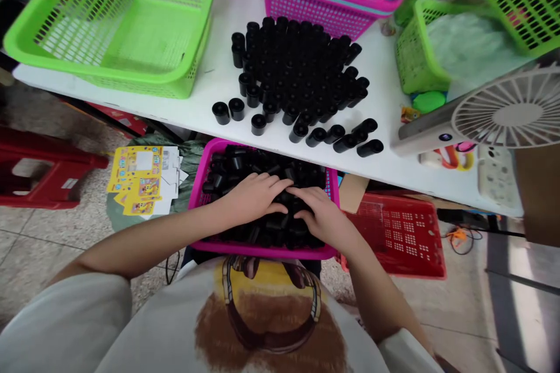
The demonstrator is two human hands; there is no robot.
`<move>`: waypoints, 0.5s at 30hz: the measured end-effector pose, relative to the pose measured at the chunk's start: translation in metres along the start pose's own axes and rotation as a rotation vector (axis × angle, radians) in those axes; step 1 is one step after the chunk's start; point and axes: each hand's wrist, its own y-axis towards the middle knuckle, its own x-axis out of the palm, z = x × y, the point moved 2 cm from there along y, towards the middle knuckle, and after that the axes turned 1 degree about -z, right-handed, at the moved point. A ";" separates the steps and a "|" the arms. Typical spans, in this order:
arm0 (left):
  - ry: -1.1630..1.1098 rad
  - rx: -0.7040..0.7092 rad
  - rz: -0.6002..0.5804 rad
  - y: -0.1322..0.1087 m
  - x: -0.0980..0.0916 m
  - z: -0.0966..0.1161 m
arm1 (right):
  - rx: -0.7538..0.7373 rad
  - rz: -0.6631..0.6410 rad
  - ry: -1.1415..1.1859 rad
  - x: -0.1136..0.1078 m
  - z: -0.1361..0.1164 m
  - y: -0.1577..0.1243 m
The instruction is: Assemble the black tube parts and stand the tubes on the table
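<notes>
Left hand: half open, palm down on the pile, no clear grip.
Right hand: the same, fingers lightly curved.
Black plastic cylinders: heaped in a magenta basket beneath both hands; more stand clustered on the white surface beyond.

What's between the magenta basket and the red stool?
Head view: yellow printed card sheets on a green sack, between the magenta plastic basket and the red plastic stool.

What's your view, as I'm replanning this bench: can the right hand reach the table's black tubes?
Probably yes. The right hand sits in the magenta basket below the table edge; the nearest black tubes lie by that edge, unobstructed.
</notes>
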 end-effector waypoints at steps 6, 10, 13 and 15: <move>-0.152 0.053 0.110 0.007 0.000 -0.009 | -0.031 0.086 0.106 -0.007 -0.009 0.002; -0.451 0.033 0.189 -0.002 -0.014 -0.010 | -0.049 0.255 0.268 -0.015 -0.019 -0.002; -0.628 0.075 0.247 -0.009 -0.027 -0.007 | -0.036 0.298 0.392 -0.014 -0.027 -0.003; -0.690 0.058 0.296 -0.014 -0.032 -0.006 | -0.021 0.297 0.431 -0.009 -0.032 -0.002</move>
